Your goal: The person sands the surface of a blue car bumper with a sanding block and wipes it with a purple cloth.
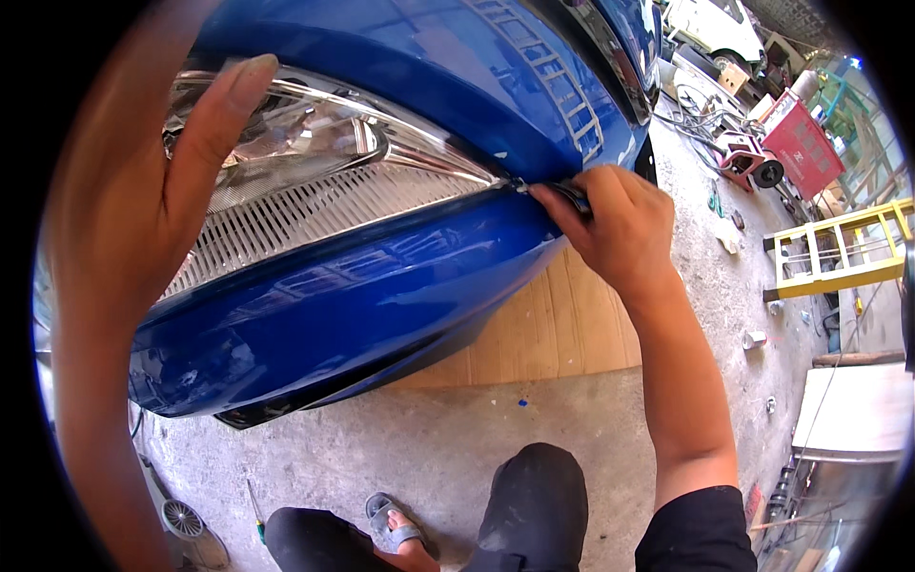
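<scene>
Gripping a dark item (575, 197) at the right tip of the headlight (295, 202) with the right hand (621, 224)

Clenched around the dark item in the right hand, with the thumb reaching left along its near side and the fingers folded over from the far side. Mostly hidden in the grip, so impossible to name by kind. Aimed left at the seam where the headlight narrows between the upper panel (410, 81) and the bumper (362, 296); too tight there to tell touching from just beside. Angled up and to the left along the right forearm (686, 391), past the bumper's right end, out of a black sleeve (701, 534).

Spread wide at the left hand (124, 200), with the thumb stretched up and right across the view of the headlight's left part and the fingers running out of sight; impossible to tell whether touching. Raised nearly upright on the left forearm (100, 429).

Looking down past the bumper's lower edge onto a tan sheet (572, 319) and the grey floor (457, 419), with a screwdriver (259, 526) lying near the left knee (319, 539).
</scene>
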`<state>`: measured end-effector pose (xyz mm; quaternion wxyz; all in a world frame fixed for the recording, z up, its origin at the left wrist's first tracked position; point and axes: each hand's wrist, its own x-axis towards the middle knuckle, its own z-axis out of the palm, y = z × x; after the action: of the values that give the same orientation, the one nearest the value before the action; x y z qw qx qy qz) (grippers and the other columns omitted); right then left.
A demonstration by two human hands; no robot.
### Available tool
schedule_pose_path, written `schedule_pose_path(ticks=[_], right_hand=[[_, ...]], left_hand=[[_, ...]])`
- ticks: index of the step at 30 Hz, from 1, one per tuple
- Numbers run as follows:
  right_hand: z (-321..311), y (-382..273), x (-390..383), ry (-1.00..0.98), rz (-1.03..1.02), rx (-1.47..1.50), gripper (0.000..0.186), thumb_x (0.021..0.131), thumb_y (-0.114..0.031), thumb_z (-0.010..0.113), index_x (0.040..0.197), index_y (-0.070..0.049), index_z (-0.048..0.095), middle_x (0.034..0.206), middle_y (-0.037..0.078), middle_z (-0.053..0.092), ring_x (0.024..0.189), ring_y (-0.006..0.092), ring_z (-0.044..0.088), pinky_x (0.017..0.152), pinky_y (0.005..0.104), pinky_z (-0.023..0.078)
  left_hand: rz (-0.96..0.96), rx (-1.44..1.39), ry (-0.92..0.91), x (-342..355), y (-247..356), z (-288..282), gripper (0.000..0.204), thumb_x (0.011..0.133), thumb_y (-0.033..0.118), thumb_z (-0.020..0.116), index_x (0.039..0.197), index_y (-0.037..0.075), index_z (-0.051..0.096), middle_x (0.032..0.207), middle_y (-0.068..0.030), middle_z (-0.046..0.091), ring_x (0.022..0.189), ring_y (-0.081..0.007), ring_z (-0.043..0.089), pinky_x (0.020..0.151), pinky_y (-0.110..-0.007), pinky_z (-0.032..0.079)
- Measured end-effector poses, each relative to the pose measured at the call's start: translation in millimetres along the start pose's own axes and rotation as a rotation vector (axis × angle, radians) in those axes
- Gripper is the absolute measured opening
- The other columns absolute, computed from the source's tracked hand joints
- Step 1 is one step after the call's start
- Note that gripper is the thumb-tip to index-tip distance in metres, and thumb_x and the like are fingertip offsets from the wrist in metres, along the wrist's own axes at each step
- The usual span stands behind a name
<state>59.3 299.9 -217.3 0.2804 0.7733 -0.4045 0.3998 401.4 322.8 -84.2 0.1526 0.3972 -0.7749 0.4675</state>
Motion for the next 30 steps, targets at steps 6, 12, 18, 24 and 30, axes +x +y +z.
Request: schedule_pose_path(ticks=[6,12,18,24,30], right_hand=[[0,-6,9,-0.012,0.001,0.000,0.035,0.074,-0.029,0.080,0.069,-0.010,0.050,0.059,0.003,0.052,0.049,0.0198,0.055,0.045,0.0282,0.043],[0,-1,14,0.038,-0.127,0.000,0.036,0.075,-0.031,0.078,0.070,-0.011,0.049,0.059,0.003,0.051,0.051,0.0185,0.056,0.045,0.0269,0.043],[-3,6,2,-0.023,-0.071,-0.038,0.037,0.074,-0.030,0.079,0.069,-0.012,0.047,0.058,0.003,0.050,0.051,0.0187,0.055,0.044,0.0278,0.042],[3,-5,11,0.033,-0.036,-0.001,0.038,0.074,-0.029,0.079,0.068,-0.011,0.046,0.057,0.003,0.048,0.049,0.0197,0.054,0.044,0.0286,0.042],[-3,-7,22,0.049,-0.112,-0.032,0.038,0.073,-0.029,0.079,0.067,-0.011,0.046,0.058,0.003,0.049,0.049,0.0200,0.054,0.044,0.0288,0.041]], left_hand=[[0.008,0.014,-0.009,-1,-4,-2,0.049,0.095,0.044,0.052,0.134,0.015,0.049,0.125,-0.0142,0.057,0.108,-0.0293,0.060,0.089,-0.042,0.052],[0.025,0.038,-0.019,-2,-4,-7,0.049,0.095,0.043,0.052,0.134,0.015,0.049,0.126,-0.0140,0.056,0.110,-0.0295,0.059,0.090,-0.043,0.051],[0.002,0.013,-0.006,-6,2,6,0.049,0.094,0.042,0.053,0.135,0.015,0.049,0.127,-0.0137,0.055,0.111,-0.0297,0.058,0.091,-0.043,0.050],[0.031,0.058,-0.017,3,-2,-8,0.048,0.094,0.041,0.054,0.135,0.015,0.048,0.129,-0.0134,0.055,0.113,-0.0298,0.056,0.092,-0.043,0.049],[0.015,0.050,-0.004,-3,3,-2,0.048,0.094,0.040,0.054,0.135,0.016,0.048,0.130,-0.0132,0.054,0.115,-0.0300,0.055,0.093,-0.043,0.049]])
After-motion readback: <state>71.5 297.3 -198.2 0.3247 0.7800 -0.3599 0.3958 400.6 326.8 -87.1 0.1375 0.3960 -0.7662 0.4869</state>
